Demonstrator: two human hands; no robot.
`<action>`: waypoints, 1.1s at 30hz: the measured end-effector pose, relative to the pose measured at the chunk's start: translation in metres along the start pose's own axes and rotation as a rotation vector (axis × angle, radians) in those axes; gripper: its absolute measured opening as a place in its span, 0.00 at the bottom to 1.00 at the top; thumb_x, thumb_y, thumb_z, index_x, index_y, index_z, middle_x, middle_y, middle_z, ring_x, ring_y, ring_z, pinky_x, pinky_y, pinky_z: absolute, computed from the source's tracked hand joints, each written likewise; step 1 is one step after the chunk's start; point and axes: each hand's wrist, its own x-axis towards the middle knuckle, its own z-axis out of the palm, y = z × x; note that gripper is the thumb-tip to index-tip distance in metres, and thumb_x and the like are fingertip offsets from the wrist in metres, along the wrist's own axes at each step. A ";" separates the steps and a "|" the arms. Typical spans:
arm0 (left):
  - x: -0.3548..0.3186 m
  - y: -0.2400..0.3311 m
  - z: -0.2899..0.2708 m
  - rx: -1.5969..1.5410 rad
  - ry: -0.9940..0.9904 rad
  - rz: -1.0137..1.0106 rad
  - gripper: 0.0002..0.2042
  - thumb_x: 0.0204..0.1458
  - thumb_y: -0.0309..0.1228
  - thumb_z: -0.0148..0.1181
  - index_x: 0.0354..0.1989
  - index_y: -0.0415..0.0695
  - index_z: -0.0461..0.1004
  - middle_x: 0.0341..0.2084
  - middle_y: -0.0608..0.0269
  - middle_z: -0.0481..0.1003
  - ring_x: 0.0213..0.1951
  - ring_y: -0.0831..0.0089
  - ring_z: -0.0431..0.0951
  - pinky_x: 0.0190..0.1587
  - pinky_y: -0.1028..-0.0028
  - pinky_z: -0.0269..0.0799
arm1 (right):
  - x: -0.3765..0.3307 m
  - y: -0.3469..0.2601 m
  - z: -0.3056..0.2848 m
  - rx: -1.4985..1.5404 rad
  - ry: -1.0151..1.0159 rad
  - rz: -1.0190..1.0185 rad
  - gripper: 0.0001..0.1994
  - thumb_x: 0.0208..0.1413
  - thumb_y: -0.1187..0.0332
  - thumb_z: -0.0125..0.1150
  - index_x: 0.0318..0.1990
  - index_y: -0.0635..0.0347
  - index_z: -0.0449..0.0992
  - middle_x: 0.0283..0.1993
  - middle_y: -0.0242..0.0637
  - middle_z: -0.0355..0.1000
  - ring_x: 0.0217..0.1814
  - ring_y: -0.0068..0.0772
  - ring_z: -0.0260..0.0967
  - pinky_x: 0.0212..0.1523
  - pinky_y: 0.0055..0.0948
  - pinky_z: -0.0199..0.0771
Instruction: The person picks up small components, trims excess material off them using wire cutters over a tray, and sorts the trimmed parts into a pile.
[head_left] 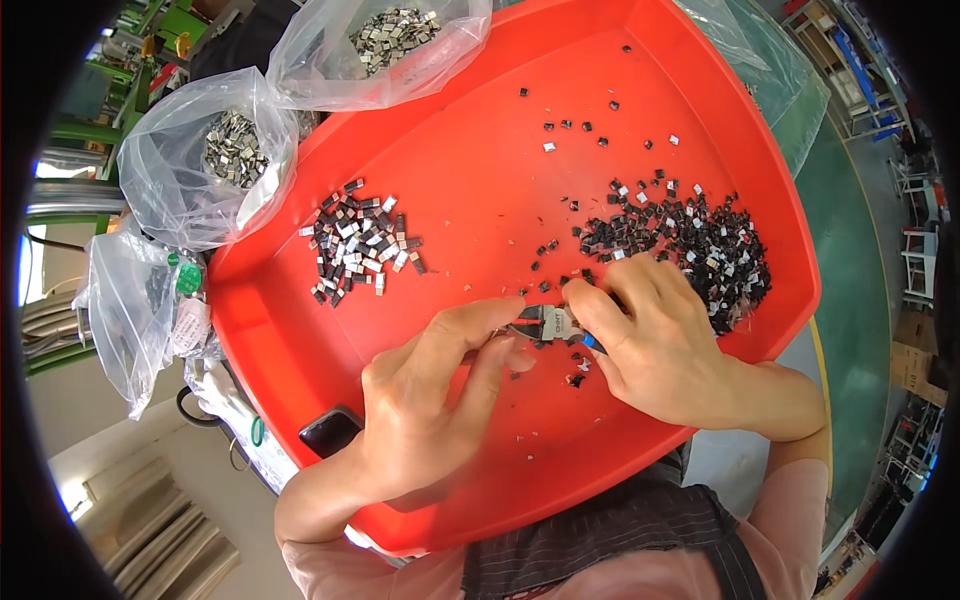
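In my right hand (pixel 665 345) is a pair of small cutting pliers (pixel 556 322) with a blue handle, the fingers wrapped round its grips. Its jaws point left, toward my left hand (pixel 430 385). The left thumb and index finger pinch together right at the jaw tips. What they hold is too small and too covered to make out. Both hands are over the red tray (pixel 470 480), in its near half. Beyond the pliers to the right lies a heap of small black and white bits (pixel 715 255). At the tray's left is a pile of black-and-silver connector-like pieces (pixel 355 240).
Clear plastic bags with small metal pieces (pixel 235 150) and more metal pieces (pixel 395 40) stand along the tray's far left edge. A black glossy object (pixel 330 432) sits in the near left corner. Stray bits dot the tray floor. Shelving (pixel 850 60) stands at far right.
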 end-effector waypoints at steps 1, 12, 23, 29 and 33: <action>0.000 0.001 -0.001 -0.048 -0.008 -0.029 0.11 0.54 0.11 0.47 0.45 0.31 0.68 0.30 0.51 0.79 0.33 0.66 0.83 0.35 0.77 0.78 | 0.000 -0.001 -0.002 0.076 -0.036 0.012 0.17 0.37 0.77 0.61 0.39 0.58 0.69 0.27 0.36 0.58 0.29 0.37 0.62 0.28 0.35 0.60; 0.003 0.001 -0.007 -0.412 -0.033 -0.228 0.11 0.59 0.17 0.46 0.49 0.31 0.66 0.31 0.51 0.78 0.33 0.67 0.82 0.37 0.75 0.78 | 0.006 0.001 -0.002 0.196 -0.082 0.033 0.17 0.44 0.72 0.65 0.43 0.58 0.69 0.30 0.34 0.62 0.32 0.35 0.63 0.32 0.33 0.62; 0.003 -0.001 -0.001 -0.160 -0.039 -0.121 0.13 0.55 0.13 0.49 0.50 0.32 0.67 0.29 0.53 0.79 0.33 0.68 0.82 0.36 0.77 0.77 | 0.004 0.001 0.001 0.095 -0.103 0.039 0.21 0.37 0.75 0.66 0.43 0.58 0.69 0.31 0.34 0.61 0.35 0.35 0.61 0.34 0.33 0.58; 0.000 -0.003 0.004 -0.073 0.012 -0.055 0.14 0.54 0.12 0.49 0.49 0.32 0.67 0.30 0.53 0.79 0.34 0.67 0.83 0.36 0.77 0.77 | 0.003 0.000 0.001 0.087 -0.093 0.046 0.17 0.41 0.74 0.63 0.41 0.58 0.69 0.30 0.35 0.60 0.34 0.36 0.61 0.33 0.34 0.58; -0.001 -0.005 0.006 -0.011 0.028 -0.013 0.13 0.54 0.12 0.49 0.49 0.31 0.67 0.31 0.52 0.79 0.34 0.66 0.83 0.36 0.77 0.78 | 0.003 0.001 0.002 0.027 -0.092 0.036 0.15 0.44 0.73 0.61 0.42 0.59 0.68 0.30 0.35 0.59 0.34 0.35 0.60 0.34 0.33 0.58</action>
